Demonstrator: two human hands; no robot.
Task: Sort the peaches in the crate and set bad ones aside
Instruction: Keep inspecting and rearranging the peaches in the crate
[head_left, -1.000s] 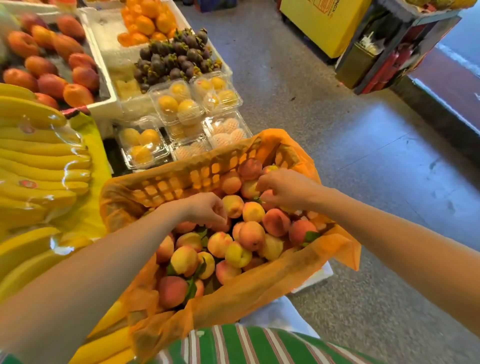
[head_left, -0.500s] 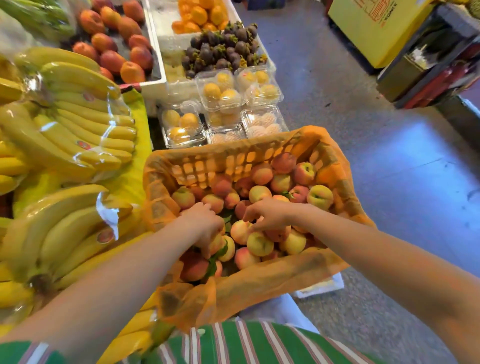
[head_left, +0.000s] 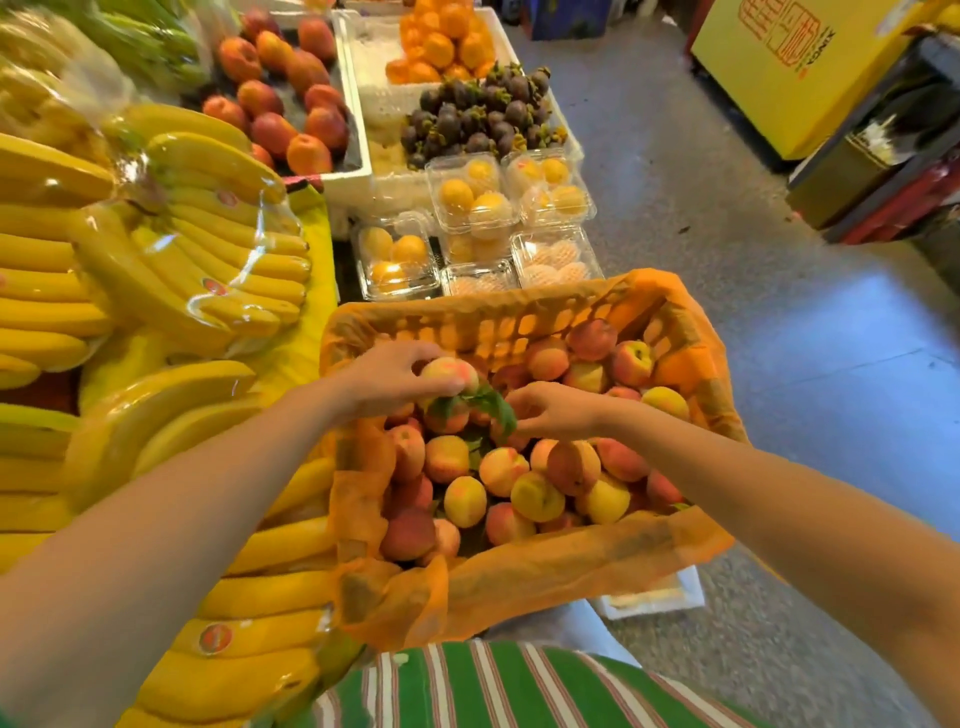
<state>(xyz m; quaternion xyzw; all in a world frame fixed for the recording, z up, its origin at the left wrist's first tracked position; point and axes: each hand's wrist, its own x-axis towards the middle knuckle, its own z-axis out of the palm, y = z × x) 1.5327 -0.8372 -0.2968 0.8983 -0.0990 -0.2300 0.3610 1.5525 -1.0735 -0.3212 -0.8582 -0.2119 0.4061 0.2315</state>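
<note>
Now raised off the heaped peaches (head_left: 524, 470), the left hand (head_left: 385, 377) is gripping a yellow-pink round peach (head_left: 448, 372), its green leaf (head_left: 492, 404) hanging rightward into the pinching right hand (head_left: 558, 411).

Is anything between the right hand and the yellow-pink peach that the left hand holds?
Yes: green leaves hang below the yellow-pink peach that the left hand grips. The right hand pinches these leaves, so they lie between it and the fruit. Nothing else intervenes.
</note>
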